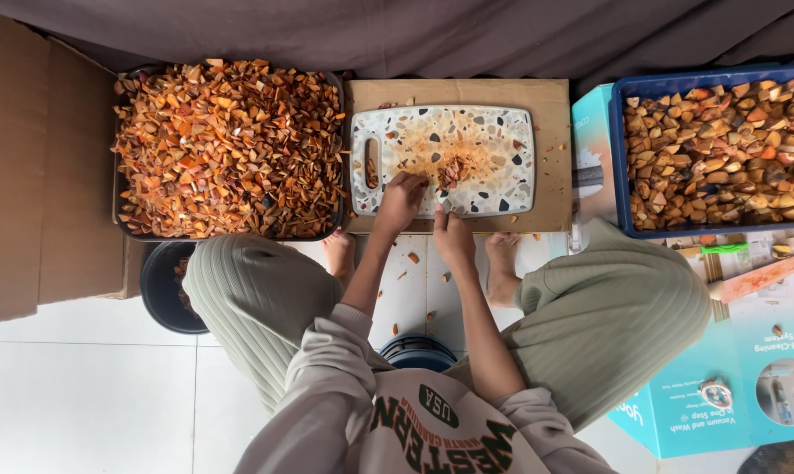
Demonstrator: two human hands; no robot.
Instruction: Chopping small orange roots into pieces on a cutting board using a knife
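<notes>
**Cutting on the speckled board, between a full tray and a blue crate**

At far left a flat cardboard sheet (28, 167) lies on the white tiled floor (81, 395). Just beside it, a dark tray (239, 238) is heaped with small orange-brown cut pieces (230, 145), and a dark bowl (161, 290) sits partly under its near edge.

In the middle, a speckled white cutting board (502, 132) rests on a cardboard panel (550, 96), with a small pile of orange pieces (456, 168) near its centre. The left hand (401, 200) reaches onto the board with its fingers bent down at the edge of that pile; whether it grips a piece or only pins it cannot be told. The right hand (452, 235) is closed around a small blade (446, 206), whose pale tip shows at the board's near edge, just beside the left hand.

To the right, a blue crate (619, 158) holds larger orange-brown chunks (722, 149), well apart from the hands. Teal cartons (730, 386) lie below it, with a long orange-stained blade (759, 276) on top.

This looks like the cutting step, with stock on the board being reduced. A further cut would call for the left fingertips tucked clear of the edge and the piece held steady.
</notes>
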